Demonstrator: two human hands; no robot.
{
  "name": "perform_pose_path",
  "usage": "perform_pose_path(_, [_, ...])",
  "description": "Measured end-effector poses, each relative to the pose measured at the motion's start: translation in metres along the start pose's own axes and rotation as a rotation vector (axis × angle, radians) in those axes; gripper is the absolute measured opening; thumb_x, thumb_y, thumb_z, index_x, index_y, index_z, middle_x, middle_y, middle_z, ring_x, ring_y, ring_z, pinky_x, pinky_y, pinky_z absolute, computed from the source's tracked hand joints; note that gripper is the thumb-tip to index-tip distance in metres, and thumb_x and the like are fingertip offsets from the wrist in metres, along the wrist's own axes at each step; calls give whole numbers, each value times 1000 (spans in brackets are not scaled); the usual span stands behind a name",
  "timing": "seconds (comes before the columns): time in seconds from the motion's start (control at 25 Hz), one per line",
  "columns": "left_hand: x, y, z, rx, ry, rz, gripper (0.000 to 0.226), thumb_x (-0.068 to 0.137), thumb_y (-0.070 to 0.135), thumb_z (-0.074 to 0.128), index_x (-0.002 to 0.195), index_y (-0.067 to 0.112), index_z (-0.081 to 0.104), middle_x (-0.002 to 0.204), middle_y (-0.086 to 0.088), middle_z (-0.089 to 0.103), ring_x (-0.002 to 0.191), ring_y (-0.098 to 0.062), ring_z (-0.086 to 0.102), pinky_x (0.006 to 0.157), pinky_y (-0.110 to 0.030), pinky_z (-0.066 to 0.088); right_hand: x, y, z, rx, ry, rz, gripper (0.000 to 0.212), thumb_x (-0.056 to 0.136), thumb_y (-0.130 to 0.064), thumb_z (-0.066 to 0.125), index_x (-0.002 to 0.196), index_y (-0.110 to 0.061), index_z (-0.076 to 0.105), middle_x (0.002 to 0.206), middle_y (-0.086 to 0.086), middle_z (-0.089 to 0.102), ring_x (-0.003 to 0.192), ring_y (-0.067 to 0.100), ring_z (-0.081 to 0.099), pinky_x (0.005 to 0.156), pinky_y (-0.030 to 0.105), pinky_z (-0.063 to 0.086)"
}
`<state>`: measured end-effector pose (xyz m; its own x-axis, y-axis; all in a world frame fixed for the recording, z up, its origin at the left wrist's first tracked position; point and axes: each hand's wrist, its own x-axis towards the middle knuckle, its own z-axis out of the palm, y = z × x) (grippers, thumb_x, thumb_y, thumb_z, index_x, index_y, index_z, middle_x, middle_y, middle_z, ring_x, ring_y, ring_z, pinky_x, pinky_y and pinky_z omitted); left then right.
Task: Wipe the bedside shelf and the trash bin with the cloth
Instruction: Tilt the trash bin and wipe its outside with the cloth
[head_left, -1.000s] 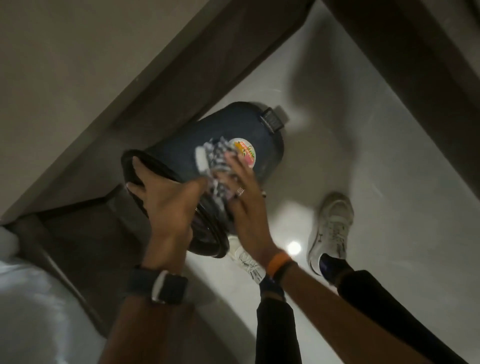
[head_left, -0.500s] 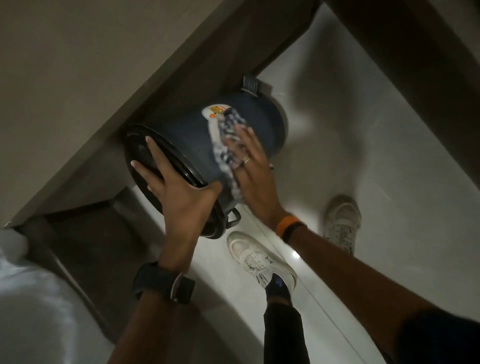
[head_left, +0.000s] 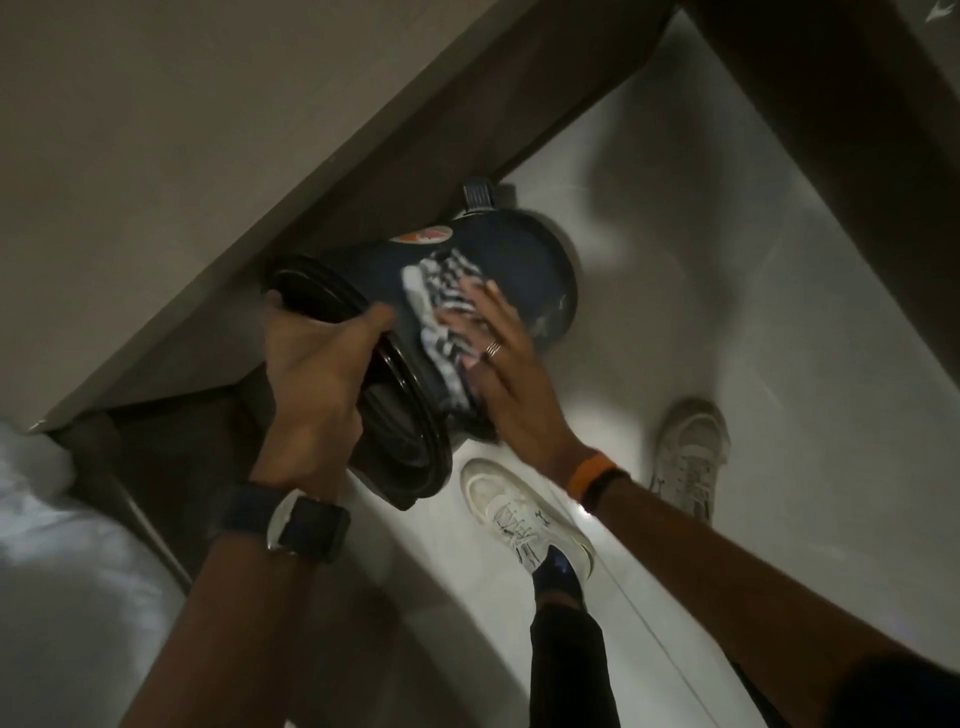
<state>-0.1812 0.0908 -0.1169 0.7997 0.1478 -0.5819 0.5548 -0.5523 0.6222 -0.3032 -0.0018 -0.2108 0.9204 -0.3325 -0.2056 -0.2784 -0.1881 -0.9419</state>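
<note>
A: What's worn on the left hand (head_left: 311, 379)?
B: Dark square-faced smartwatch (head_left: 309, 526) on a dark strap at the wrist. Arm bare.
A: Right hand (head_left: 511, 384)?
B: Thin metal ring (head_left: 492, 348) on one finger; orange band (head_left: 587, 474) beside a black band at the wrist.
A: Below the hands?
B: White lace-up sneakers (head_left: 524, 519), dark socks, black trousers.

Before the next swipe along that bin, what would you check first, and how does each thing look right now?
1. Left hand grips the lid end of the trash bin: ok.
2. Right hand presses the checked cloth flat on the bin's side: ok.
3. Bin tilted off the floor, side exposed: ok.
4. Shoes apart from the bin: ok.
5. Pedal free of the wooden edge: cannot tell.
6. Wiped area clean: cannot tell, too dim.
</note>
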Motion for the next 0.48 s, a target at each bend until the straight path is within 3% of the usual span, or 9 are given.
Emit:
perform_pose_path(0.08, [-5,-5,-2,137,-43,78,114,69,32,94,161,24,28,151,-9,53,130,-28,61,108,-54,53,-1,-2,1,84,19,-53,44,107,-17,43,150,-28,44,169,-2,27,162,20,9,133,52,10])
perform_pose_path(0.16, [-27,-18,-1,406,-165,191,136,61,40,98,164,40,8,175,-7,9,158,-33,25,124,-55,32,32,29,-10,82,151,119,44,107,-27,37,150,-23,44,167,9,32,160,29,20,131,59,18])
perform_pose_path(0.24, [-40,-35,4,567,-277,280,153,56,41,99,160,47,-12,171,-2,-31,160,-34,-15,127,-65,16,69,60,-28,111,296,364,56,101,-35,32,149,-10,45,162,17,41,154,33,34,129,54,26])
perform_pose_path(0.32, [-41,-36,18,595,-292,299,160,53,42,100,157,48,-21,165,-3,-44,155,-40,-29,125,-70,6,75,59,-35,158,289,455,58,99,-34,33,150,-7,43,162,18,41,152,32,36,130,41,28])
perform_pose_path(0.36, [-40,-32,25,598,-281,282,162,52,41,101,157,47,-22,163,-5,-45,154,-44,-31,124,-69,3,65,47,-32,172,246,403,57,101,-35,34,152,-10,40,164,16,36,154,31,33,131,38,26])
perform_pose_path(0.48, [-36,-25,35,629,-268,270,166,50,36,102,158,43,-23,162,-11,-46,153,-46,-32,125,-68,-4,7,6,-19,302,112,140,45,108,-27,41,153,-31,37,170,-7,22,162,21,13,132,50,18])
